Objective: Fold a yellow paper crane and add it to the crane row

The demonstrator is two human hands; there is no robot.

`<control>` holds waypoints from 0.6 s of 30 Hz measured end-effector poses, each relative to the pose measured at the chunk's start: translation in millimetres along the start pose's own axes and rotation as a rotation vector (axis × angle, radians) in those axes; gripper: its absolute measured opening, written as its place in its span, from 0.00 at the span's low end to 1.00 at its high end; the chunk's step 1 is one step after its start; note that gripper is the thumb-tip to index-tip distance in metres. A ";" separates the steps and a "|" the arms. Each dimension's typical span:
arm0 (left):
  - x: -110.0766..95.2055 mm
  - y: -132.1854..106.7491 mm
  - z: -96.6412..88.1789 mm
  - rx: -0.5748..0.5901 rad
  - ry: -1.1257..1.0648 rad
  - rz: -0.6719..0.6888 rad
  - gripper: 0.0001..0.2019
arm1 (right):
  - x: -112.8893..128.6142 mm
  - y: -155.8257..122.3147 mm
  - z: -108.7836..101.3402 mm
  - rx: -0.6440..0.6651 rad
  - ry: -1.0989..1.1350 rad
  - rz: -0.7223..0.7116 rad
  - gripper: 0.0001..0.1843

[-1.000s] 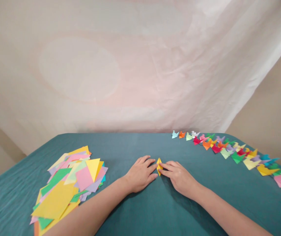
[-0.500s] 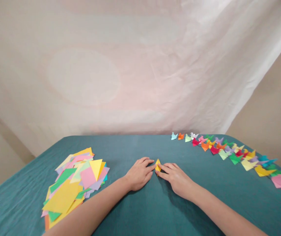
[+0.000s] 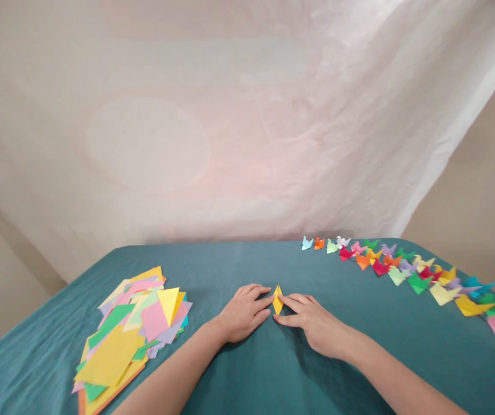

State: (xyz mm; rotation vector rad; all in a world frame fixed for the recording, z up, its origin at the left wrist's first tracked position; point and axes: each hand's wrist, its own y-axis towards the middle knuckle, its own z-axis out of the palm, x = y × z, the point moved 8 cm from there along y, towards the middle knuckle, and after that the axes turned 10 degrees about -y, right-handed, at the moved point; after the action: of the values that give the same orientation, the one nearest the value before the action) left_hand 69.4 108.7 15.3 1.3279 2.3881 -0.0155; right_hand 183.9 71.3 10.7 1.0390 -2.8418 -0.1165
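A small folded yellow paper piece (image 3: 277,300) lies on the teal tablecloth (image 3: 273,369) in the middle. My left hand (image 3: 243,314) rests flat to its left, fingertips pressing its edge. My right hand (image 3: 308,320) lies to its right, index finger and thumb pinching the paper's lower right side. Both hands touch the same piece.
A loose heap of coloured paper sheets (image 3: 130,328) lies at the left. A row of several folded paper cranes (image 3: 407,271) runs along the right side toward the far edge. A pale cloth backdrop (image 3: 213,127) hangs behind the table.
The view has tilted a little, so everything sits lower in frame. Both hands stay on the yellow piece, fingers shifting only slightly.
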 end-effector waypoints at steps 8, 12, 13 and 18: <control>0.8 -5.6 -3.3 0.043 0.009 0.011 0.20 | -4.6 2.2 1.4 -0.001 0.070 0.020 0.38; 0.9 -5.9 -4.0 0.029 0.004 0.006 0.20 | -4.4 1.2 -1.2 -0.007 0.109 0.039 0.39; 1.1 -6.1 -4.2 0.025 0.001 0.005 0.20 | -5.3 1.2 -1.7 -0.012 0.127 0.047 0.39; 2.2 -6.9 -4.1 0.016 -0.006 0.002 0.20 | -27.9 9.2 -8.6 -0.182 0.316 0.216 0.23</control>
State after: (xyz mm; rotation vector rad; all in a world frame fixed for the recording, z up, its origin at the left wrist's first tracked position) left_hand 61.3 107.6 17.0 1.3360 2.3867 -0.0381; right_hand 200.4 96.0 18.0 0.6452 -2.5770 -0.1703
